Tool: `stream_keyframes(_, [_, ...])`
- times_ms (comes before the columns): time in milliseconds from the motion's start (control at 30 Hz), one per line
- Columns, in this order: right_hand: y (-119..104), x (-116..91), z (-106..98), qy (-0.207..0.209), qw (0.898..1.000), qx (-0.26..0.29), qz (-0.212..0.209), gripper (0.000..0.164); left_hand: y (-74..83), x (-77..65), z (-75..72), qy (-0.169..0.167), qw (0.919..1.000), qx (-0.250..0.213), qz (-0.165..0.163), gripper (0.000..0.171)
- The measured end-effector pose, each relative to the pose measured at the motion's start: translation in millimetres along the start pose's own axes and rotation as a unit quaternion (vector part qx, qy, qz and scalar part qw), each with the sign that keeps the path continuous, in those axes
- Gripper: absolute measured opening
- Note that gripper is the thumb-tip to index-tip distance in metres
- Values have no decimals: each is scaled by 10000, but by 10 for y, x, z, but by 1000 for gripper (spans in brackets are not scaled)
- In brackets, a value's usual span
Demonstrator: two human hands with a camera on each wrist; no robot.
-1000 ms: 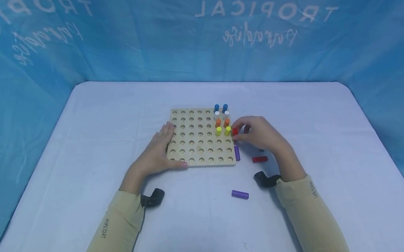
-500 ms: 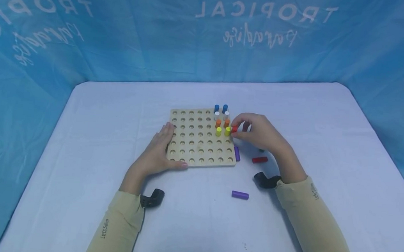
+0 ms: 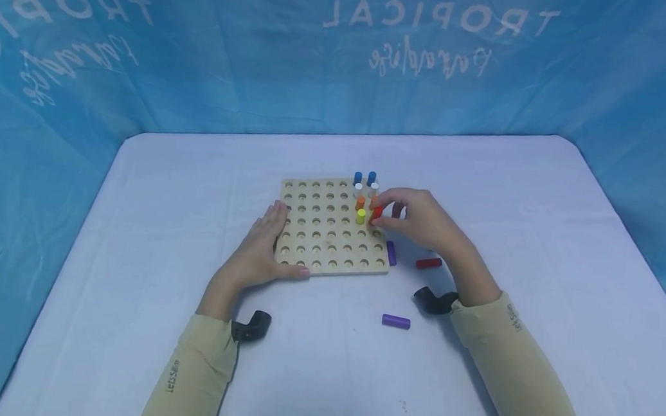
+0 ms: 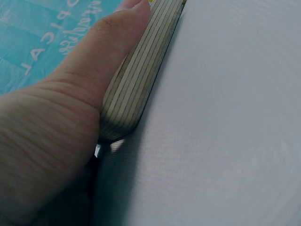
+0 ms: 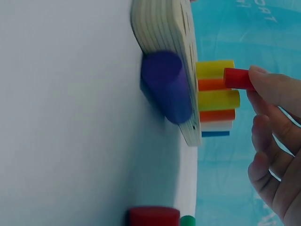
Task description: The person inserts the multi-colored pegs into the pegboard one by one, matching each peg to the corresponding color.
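A square wooden pegboard lies on the white-covered table. My left hand rests at its near-left corner, fingers straight along the left edge and thumb along the front edge. Between thumb and fingertips, my right hand pinches a red peg. In the right wrist view that peg sits off the board, level with the tops of the yellow pegs. Paired orange, white and blue pegs stand upright toward the far-right corner. The right fingers partly hide the right-hand pegs in the head view.
A purple peg lies along the board's right edge. Another purple peg lies nearer the front. To the right are a dark red peg and a green peg. Blue printed curtain hangs behind the table.
My right hand has moved left with the red peg, from beside the board's right edge to over its right column. The left hand has stayed in place.
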State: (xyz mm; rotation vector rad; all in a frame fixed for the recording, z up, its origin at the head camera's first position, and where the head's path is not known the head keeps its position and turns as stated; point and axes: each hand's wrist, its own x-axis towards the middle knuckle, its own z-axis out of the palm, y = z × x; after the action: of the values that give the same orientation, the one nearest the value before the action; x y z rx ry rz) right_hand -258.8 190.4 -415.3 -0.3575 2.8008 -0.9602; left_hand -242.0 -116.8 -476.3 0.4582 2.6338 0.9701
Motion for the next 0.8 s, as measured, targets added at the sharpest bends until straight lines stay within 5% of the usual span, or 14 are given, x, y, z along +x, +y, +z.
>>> stream_keyframes(800, [-100,-9,149,-337,9977,-194,-558,21,-9,12,1,-14,9999,-2,99,140])
